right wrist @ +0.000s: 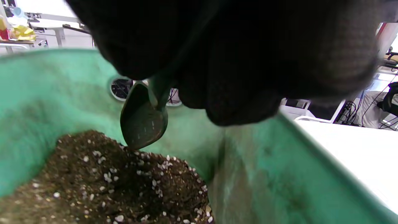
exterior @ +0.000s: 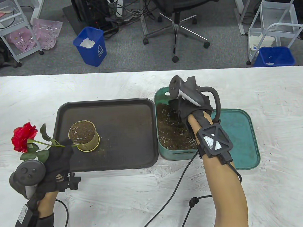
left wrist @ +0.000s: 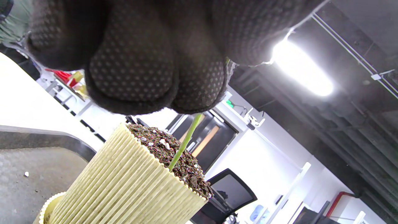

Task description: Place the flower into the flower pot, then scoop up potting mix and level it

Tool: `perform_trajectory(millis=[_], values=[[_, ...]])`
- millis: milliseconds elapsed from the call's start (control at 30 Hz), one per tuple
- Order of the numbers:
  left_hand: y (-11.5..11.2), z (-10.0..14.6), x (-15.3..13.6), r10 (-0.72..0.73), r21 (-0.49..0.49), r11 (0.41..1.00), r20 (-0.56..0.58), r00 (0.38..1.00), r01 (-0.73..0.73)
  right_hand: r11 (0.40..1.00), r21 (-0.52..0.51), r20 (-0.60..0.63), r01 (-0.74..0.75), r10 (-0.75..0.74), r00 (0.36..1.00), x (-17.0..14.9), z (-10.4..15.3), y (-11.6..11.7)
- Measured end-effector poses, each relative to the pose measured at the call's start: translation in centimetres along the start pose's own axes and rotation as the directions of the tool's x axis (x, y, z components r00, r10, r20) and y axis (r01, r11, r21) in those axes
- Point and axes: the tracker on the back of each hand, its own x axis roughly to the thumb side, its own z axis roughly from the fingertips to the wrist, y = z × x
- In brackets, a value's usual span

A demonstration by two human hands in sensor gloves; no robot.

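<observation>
While our left hand [exterior: 57, 161] pinches the flower [exterior: 24, 136] by its green stem, the stem's tip is poked into the mix at the near rim of the flower pot [exterior: 84, 136], and the red bloom hangs way out to the left of the pot, past the edge of the dark tray [exterior: 123, 157] the pot sits on. So the flower is only sort of in: it leans hard, nearly flat, and we'd say it stands only because we hold it.

Right of the pot, past the tray, our right hand [exterior: 191, 109] is down in the green bin [exterior: 177, 152], curled around the handle of a small scoop [right wrist: 143, 123]. In the right wrist view its tip just touches the potting mix [right wrist: 102, 180]. The scoop looks empty, though the glove hides most of it, so don't quote us. The bin's green lid [exterior: 240, 139] lies flat further right of the pot, beyond the bin.

What could go wrong:
- the pot already looks full to the brim, so another scoop may spill down its ribbed sides onto the tray
- let go of the stem early and the bloom's weight probably levers it right out
- carrying a loaded scoop from bin to pot, any tilt drops mix on the tray
- levelling near the stem could knock it over
</observation>
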Motion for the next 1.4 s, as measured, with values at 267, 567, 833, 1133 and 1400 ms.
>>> perform_trajectory(millis=[267, 567, 833, 1133, 1400], values=[[0.0, 0.0, 0.0, 0.004, 0.004, 1.000, -0.007, 1.000, -0.004, 0.992, 0.086, -0.019, 0.089, -0.088, 0.996, -0.2, -1.6, 2.6], [0.0, 0.0, 0.0, -0.001, -0.001, 1.000, -0.001, 1.000, 0.001, 0.932, 0.263, -0.094, 0.250, -0.233, 0.968, 0.0, -2.6, 3.7], [0.1, -0.1, 0.0, -0.005, -0.005, 1.000, 0.003, 1.000, 0.005, 0.775, 0.369, -0.247, 0.513, -0.451, 0.858, -0.2, -2.9, 4.8], [0.1, -0.1, 0.0, -0.001, -0.010, 1.000, 0.005, 1.000, 0.001, 0.519, 0.370, -0.355, 0.770, -0.687, 0.634, -2.9, -0.1, 4.6], [0.0, -0.1, 0.1, -0.009, -0.014, 1.000, 0.022, 1.000, 0.010, 0.305, 0.252, -0.418, 0.918, -0.822, 0.388, -4.8, 3.6, 5.6]])
